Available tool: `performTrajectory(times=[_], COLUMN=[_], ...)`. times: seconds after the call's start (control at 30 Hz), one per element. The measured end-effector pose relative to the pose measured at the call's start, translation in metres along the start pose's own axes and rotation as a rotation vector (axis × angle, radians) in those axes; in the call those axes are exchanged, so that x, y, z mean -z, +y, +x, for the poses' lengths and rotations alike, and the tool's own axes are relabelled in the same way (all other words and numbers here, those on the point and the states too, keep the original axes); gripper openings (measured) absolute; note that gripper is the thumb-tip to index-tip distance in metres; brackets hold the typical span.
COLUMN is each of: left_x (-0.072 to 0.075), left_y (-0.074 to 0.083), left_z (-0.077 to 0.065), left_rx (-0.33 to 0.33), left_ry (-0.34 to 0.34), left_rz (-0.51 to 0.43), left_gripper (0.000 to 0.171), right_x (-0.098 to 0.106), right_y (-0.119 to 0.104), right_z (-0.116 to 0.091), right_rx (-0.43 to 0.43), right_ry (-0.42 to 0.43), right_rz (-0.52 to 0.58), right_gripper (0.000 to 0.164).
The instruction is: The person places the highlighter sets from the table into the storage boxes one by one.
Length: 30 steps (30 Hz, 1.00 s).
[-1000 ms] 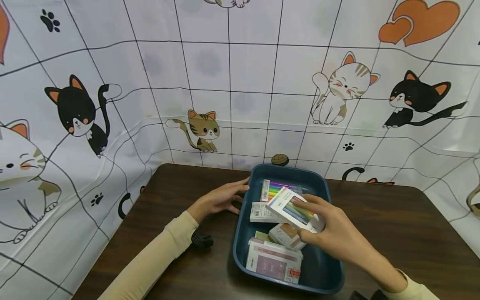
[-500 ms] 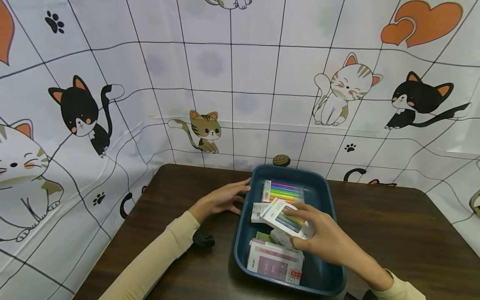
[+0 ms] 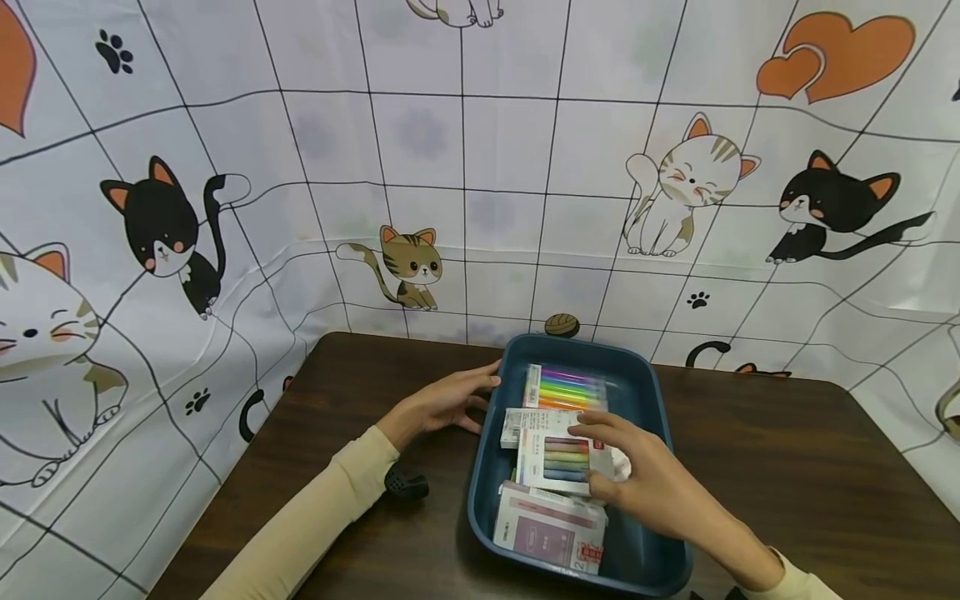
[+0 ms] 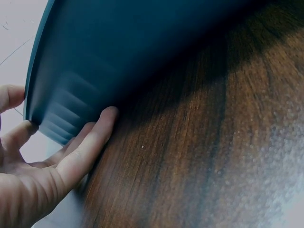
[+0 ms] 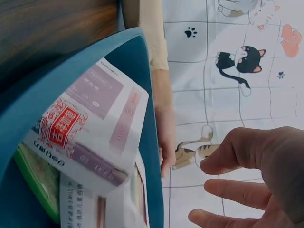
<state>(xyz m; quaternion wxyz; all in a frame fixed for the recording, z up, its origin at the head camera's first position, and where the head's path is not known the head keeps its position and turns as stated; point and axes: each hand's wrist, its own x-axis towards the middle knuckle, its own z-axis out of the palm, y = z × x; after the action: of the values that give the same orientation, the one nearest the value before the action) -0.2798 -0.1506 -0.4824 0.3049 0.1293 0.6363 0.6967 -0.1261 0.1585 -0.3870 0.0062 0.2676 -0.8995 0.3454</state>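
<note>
In the head view my right hand [image 3: 648, 479] hovers over a white box with a window showing coloured sticks [image 3: 564, 462], which lies on other boxes in a dark blue plastic bin [image 3: 663, 533]. The right wrist view has that hand's fingers [image 5: 237, 192] spread, with nothing between them. My left hand [image 3: 442, 404] is at the bin's left side. Its fingers [image 4: 88, 149] lie against the outer wall and rim in the left wrist view. A white and purple box [image 3: 547, 533] lies at the bin's near end, partly under the windowed box's edge in view.
A clear pack of rainbow-coloured pens [image 3: 566, 387] lies at the bin's far end, beside a white box [image 3: 512, 427]. A small black object [image 3: 407, 483] sits on the brown wooden table [image 3: 787, 467] near my left sleeve. A cat-printed sheet [image 3: 495, 208] hangs behind.
My right hand has lowered the windowed box toward the near side of the bin, turned it level and let go. My left hand stays at the bin's side.
</note>
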Motion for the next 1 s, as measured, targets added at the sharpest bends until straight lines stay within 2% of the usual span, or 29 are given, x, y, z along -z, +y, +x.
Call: performTrajectory(times=[0.3,0.5,0.6,0.7,0.77,0.8,0.87,0.93,1.0], left_x=[0.0,0.001,0.004,0.006,0.007,0.007,0.007,0.006,0.004], left_y=[0.0,-0.002,-0.002,-0.003,-0.005,-0.006,-0.007,-0.008,-0.007], left_z=[0.003,0.004,0.003,0.0,-0.005,-0.008,-0.013,-0.019,-0.026], left_rx=[-0.002,0.0,-0.007,-0.01,-0.015,-0.017,-0.021,-0.033,-0.062], left_ry=[-0.01,-0.023,-0.022,-0.008,0.005,0.016,0.038,0.075,0.132], left_rz=[0.013,0.03,0.04,0.047,0.068,0.086,0.131,0.215,0.348], left_gripper=[0.062,0.06,0.06,0.06,0.06,0.059,0.06,0.06,0.064], right_x=[0.019,0.041,0.05,0.058,0.061,0.062,0.062,0.06,0.057], right_y=[0.005,0.007,0.011,0.019,0.025,0.029,0.034,0.039,0.044], right_z=[-0.01,-0.017,-0.014,-0.006,0.0,0.002,0.004,0.003,0.002], right_rx=[-0.063,-0.108,-0.033,0.112,0.181,0.193,0.178,0.139,0.093], right_ry=[0.117,0.251,0.389,0.554,0.623,0.631,0.588,0.502,0.399], right_rz=[-0.017,-0.036,-0.112,-0.271,-0.374,-0.415,-0.471,-0.502,-0.528], right_gripper=[0.049,0.053,0.053,0.053,0.055,0.056,0.061,0.066,0.071])
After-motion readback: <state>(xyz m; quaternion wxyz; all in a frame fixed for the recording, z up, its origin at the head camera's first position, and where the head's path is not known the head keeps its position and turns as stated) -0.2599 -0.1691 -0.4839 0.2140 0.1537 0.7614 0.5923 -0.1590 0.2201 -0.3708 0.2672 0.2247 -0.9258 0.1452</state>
